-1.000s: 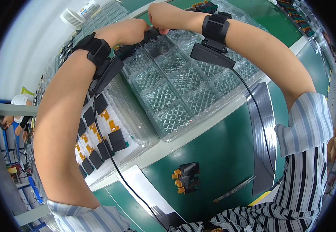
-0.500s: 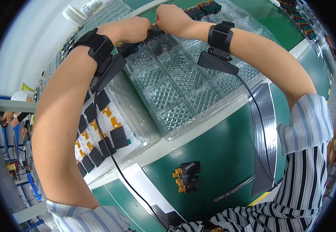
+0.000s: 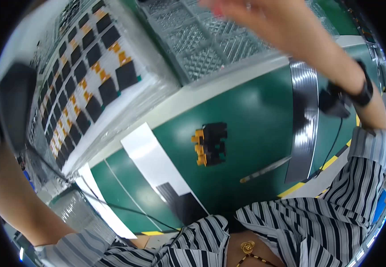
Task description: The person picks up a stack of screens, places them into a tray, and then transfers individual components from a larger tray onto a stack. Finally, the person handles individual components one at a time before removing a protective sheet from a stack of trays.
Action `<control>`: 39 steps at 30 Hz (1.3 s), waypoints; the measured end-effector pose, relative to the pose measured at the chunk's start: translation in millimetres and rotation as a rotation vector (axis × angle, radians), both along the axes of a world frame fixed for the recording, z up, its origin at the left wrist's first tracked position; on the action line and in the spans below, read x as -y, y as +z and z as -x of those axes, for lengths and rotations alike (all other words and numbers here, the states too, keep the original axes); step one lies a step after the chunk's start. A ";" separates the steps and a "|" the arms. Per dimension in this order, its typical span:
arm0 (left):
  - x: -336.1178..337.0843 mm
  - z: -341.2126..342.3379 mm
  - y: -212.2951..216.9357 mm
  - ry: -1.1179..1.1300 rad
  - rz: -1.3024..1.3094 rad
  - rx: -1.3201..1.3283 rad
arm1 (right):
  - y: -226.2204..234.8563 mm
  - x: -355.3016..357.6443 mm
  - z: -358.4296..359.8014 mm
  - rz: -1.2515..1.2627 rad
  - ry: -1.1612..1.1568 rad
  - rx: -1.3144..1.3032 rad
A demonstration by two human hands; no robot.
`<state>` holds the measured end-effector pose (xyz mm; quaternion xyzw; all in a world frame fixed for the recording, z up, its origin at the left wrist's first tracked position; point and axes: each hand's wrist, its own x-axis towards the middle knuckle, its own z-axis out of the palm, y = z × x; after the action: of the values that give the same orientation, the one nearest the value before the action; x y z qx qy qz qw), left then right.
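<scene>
My right hand (image 3: 242,13) is at the top edge, over the clear plastic compartment tray (image 3: 195,66). It is blurred and partly cut off, so what its fingers hold, if anything, does not show. Of my left arm, the forearm (image 3: 13,191) and the blurred black wrist device (image 3: 17,102) appear at the left edge; the hand itself is out of view. A small cluster of black parts with orange tabs (image 3: 213,144) lies on the green mat (image 3: 255,115), apart from both hands. To its right rests a slim metal tool like tweezers (image 3: 264,170).
On the left, a white-lined stack (image 3: 133,95) carries rows of flat black pieces with orange tabs (image 3: 108,91). A white strip (image 3: 150,149) and a dark flat piece (image 3: 184,204) lie nearer me. A shiny grey strip (image 3: 304,120) crosses the mat at right.
Both hands have left the dark row of parts at the far side of the tray. My left arm swung out left; my right moved right. The view has shifted, exposing more of the left rows.
</scene>
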<state>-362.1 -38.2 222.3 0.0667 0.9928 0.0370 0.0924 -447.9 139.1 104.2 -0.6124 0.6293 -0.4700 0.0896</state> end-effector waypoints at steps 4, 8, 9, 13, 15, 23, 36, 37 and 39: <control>-33.3 -94.4 -27.1 0.055 -0.245 0.287 | -50.9 -47.0 -49.4 -0.217 0.226 -0.538; -55.9 -163.3 -83.8 0.113 -0.464 0.329 | -60.9 -54.8 -84.2 -0.503 0.305 -0.449; -63.9 -180.4 -105.8 0.125 -0.487 0.247 | -62.2 -53.1 -90.1 -0.554 0.231 -0.404; -106.0 -217.3 -176.9 0.317 -0.389 -0.037 | -83.4 -66.8 -124.2 -0.460 0.120 -0.490; -114.5 -213.0 -183.8 0.302 -0.371 -0.091 | -88.4 -72.4 -132.7 -0.393 0.099 -0.555; -97.7 -175.9 -212.1 0.125 -0.367 -0.306 | -106.4 -69.2 -126.3 -0.334 0.129 -0.370; -97.7 -158.0 -212.6 0.475 -0.902 -0.184 | -107.8 -69.2 -119.8 -0.293 -0.049 -0.063; -98.1 -159.8 -212.6 0.487 -0.924 -0.181 | -106.9 -69.0 -122.2 -0.303 -0.051 0.027; -98.4 -161.5 -214.6 0.485 -0.857 -0.212 | -108.0 -68.9 -124.8 -0.309 -0.055 0.117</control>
<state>-200.6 60.3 7.8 -0.1307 0.8793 0.4546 -0.0557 -323.0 208.1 -3.8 -0.5456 0.7042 -0.4045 0.2066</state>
